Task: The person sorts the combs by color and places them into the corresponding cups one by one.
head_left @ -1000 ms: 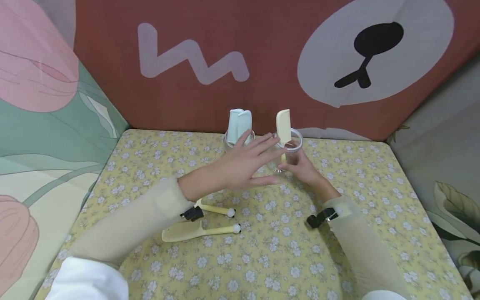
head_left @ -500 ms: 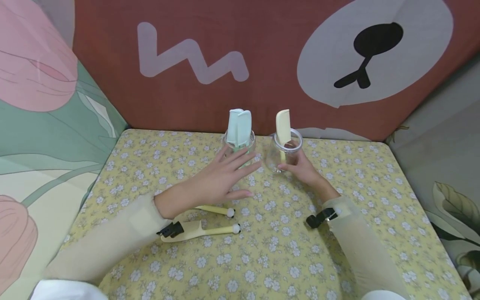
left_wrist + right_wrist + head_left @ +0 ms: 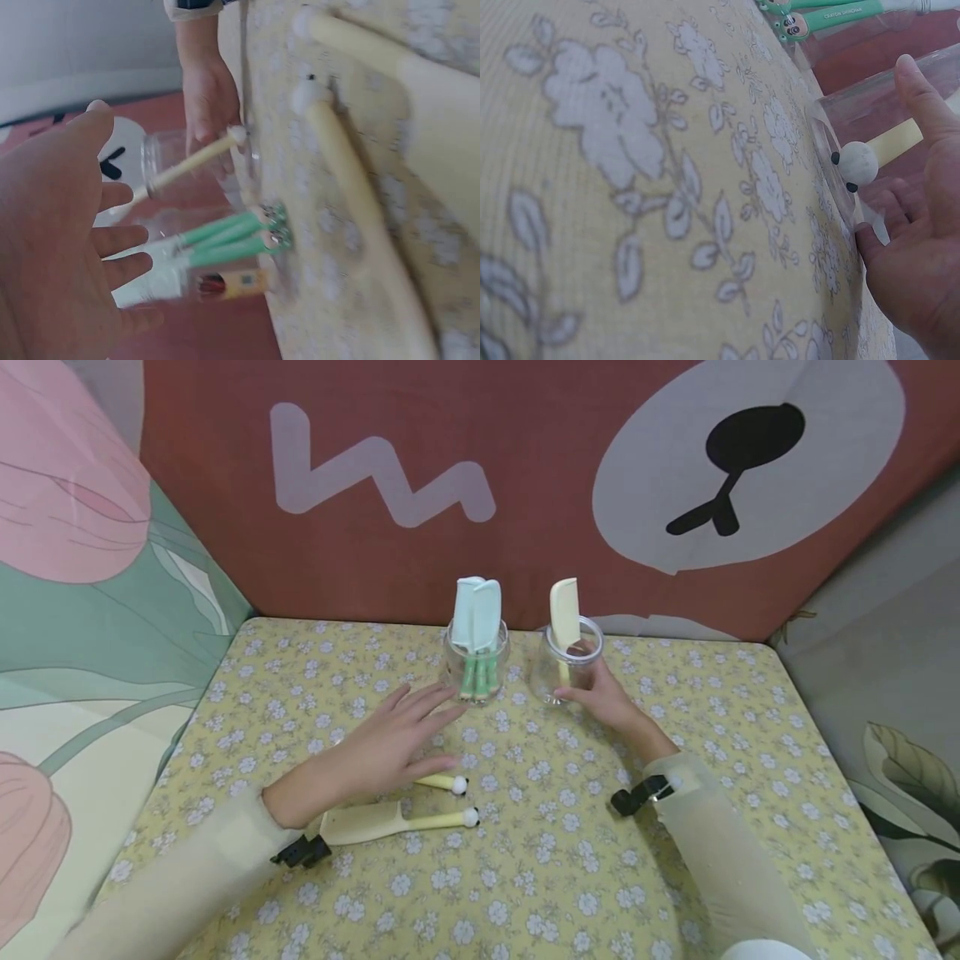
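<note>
Gripping the right jar (image 3: pixel 544 683) with the right hand (image 3: pixel 606 697), thumb along the near side of the clear wall, fingers curled around the side facing the right edge of the table (image 3: pixel 540 885). Close to the far edge, just right of its middle. Inside that jar, leaning with handle down and pale blade above the rim: the jarred yellow tool (image 3: pixel 565 614), with a white, black-dotted ball end at the base in the right wrist view.

Just beside it, near the far edge and slightly left of its middle: the left jar (image 3: pixel 452 672), also clear, with the blue tools (image 3: pixel 486 614) upright inside, light blue blades up, green handles down.

In the left half of the table, well apart from the far edge, with left hand (image 3: pixel 371 750) back uppermost, fingers released, straight and somewhat spread. Over the farther yellow tool (image 3: pixel 435 781), covering most of it in the head view; perhaps clear of it, but hard to judge from there. Just nearer, lying flat with blade toward the left edge and handle toward the right: the nearer yellow tool (image 3: pixel 367 823).

Beyond the far edge, upright: a reddish-brown backdrop (image 3: pixel 540 460) with a pale zigzag.
</note>
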Tool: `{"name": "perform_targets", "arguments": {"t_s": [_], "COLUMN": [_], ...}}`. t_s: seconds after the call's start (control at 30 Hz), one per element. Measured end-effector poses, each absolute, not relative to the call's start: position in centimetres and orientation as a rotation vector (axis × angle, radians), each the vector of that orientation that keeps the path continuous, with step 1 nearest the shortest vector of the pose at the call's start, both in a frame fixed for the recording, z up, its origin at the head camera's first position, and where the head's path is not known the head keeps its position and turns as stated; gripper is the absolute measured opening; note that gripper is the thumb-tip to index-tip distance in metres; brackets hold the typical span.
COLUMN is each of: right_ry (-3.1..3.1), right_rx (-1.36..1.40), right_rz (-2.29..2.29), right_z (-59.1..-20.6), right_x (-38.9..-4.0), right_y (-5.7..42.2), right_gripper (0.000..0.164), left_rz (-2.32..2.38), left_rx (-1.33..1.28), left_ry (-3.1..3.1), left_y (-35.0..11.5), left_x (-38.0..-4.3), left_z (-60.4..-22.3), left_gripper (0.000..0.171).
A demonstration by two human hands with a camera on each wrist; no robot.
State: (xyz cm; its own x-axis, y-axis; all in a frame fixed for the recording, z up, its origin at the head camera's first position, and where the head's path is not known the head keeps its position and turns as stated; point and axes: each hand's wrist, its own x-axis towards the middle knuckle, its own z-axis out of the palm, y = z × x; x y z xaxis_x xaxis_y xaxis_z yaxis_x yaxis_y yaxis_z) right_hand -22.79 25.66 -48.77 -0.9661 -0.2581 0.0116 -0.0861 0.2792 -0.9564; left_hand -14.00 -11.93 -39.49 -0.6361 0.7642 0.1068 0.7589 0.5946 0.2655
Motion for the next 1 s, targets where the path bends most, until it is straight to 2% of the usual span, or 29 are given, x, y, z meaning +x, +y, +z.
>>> {"name": "perform_targets", "arguments": {"t_s": [0.6,0.77,1.0], "right_ry": [2.391,2.356,2.325], "right_rx": [-0.311,-0.343,-0.367], "right_rz": [-1.765,-1.799,-1.830], "right_z": [-48.8,-47.3,-46.4], "right_x": [-22.8,-22.1,-21.7], "right_y": [25.6,25.0,24.6], "right_gripper": [0.092,0.093,0.092], "left_rz": [0.673,0.681,0.650], "left_rx": [0.948,0.897,0.889], "left_ry": [2.815,2.829,2.841], "left_y": [-18.2,-19.7,-20.9], "left_x": [-13.1,-13.3,-13.7], "left_z": [-44.4,-45.9,-47.2], "left_gripper": [0.055,0.049,0.054]}}
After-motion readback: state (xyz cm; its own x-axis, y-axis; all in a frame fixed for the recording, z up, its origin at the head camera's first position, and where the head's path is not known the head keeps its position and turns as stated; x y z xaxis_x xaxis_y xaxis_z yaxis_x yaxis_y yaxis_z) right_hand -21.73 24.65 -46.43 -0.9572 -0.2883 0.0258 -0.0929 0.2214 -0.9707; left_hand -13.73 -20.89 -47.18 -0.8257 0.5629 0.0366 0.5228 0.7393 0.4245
